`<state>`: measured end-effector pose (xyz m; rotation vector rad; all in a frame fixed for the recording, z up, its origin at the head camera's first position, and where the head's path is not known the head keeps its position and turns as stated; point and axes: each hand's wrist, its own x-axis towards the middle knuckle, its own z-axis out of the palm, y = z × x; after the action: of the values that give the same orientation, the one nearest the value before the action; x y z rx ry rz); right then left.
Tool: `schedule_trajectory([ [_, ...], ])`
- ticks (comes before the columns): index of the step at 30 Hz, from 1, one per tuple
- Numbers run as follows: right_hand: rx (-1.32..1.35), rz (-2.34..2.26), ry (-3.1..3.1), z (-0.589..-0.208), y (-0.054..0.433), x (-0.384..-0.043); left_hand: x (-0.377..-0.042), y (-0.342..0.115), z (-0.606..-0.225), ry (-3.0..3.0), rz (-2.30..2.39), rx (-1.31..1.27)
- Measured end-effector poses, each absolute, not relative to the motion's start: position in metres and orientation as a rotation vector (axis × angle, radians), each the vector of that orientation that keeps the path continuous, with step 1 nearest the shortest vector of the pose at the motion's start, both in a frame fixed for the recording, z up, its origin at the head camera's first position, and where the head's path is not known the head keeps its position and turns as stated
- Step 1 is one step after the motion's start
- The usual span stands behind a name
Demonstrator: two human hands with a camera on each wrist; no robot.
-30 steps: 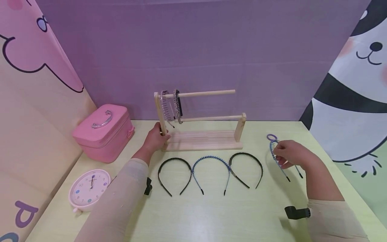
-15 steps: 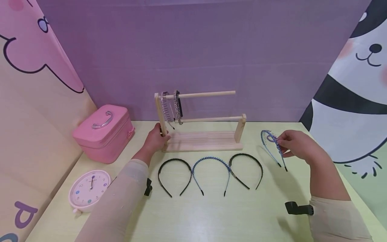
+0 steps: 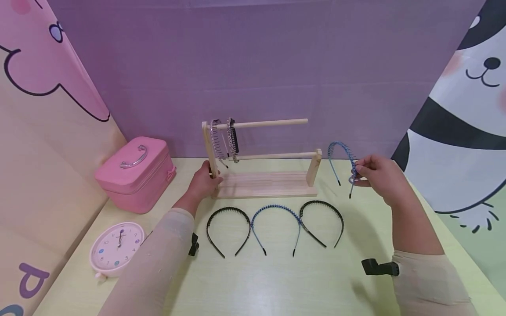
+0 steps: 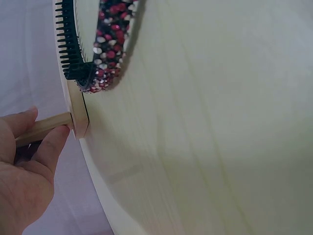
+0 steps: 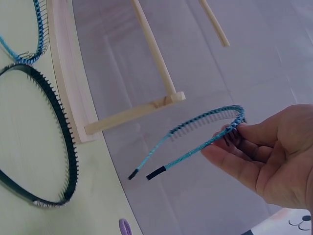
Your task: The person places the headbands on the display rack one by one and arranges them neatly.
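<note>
My left hand (image 3: 203,181) grips the left upright of a wooden headband rack (image 3: 269,188). In the left wrist view, thumb and fingers of the left hand (image 4: 34,171) pinch the wood below a jewelled headband (image 4: 111,46). My right hand (image 3: 381,180) pinches a blue toothed headband (image 3: 343,146) by one side, in the air right of the rack. Both dark tips of this blue headband (image 5: 195,118) point down and left in the right wrist view. Two headbands, one pale (image 3: 215,137) and one jewelled (image 3: 230,137), hang at the rack's left end.
Before the rack lie a black headband (image 3: 228,208), a blue headband (image 3: 276,206) and another black headband (image 3: 321,202), side by side. A purple ring (image 5: 125,226) lies near the right hand. A pink case (image 3: 132,175) and a pink clock (image 3: 117,248) stand left.
My right hand has lifted the blue headband off the table, turned it and carried it up and left, towards the rack. The purple ring stays behind. The left hand keeps its grip.
</note>
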<state>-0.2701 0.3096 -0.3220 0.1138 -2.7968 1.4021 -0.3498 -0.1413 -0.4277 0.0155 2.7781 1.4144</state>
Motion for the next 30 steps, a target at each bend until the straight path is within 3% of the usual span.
schedule_trajectory([
  [9,0.001,1.477,-2.596,-0.314,0.282,-0.277,-0.35,-0.141,-0.428,2.768,1.435,0.023],
  [30,0.187,1.67,-2.19,-0.293,0.214,-0.288,-0.35,-0.142,-0.427,2.782,1.42,0.031],
])
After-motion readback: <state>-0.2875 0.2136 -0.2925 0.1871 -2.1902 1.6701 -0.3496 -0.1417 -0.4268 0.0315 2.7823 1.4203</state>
